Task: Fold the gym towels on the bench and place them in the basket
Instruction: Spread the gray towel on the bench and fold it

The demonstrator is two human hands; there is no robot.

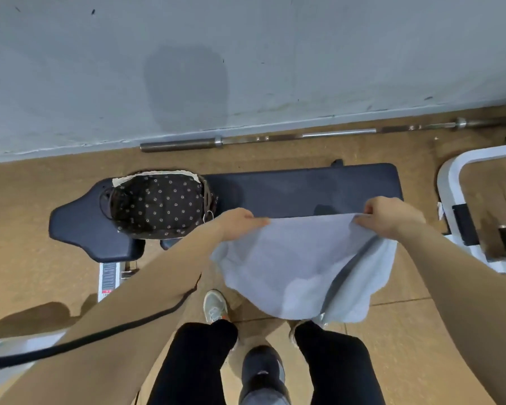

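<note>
While both hands pinch its top corners, left hand (236, 223), right hand (392, 216), towel (298, 267) hanging between them.

A steel barbell (304, 135) lies on the brown floor (27, 194) along its far edge, right at the foot of a pale grey wall (333, 48) that carries a darker patch (186, 86). At the floor's right edge stands a white metal frame (456, 168) with black padded parts. A black cable (100, 337) crosses the near left corner. A pale sneaker (215, 305) stands on the floor towards its near edge, just beyond black trouser legs (199, 361)
</note>
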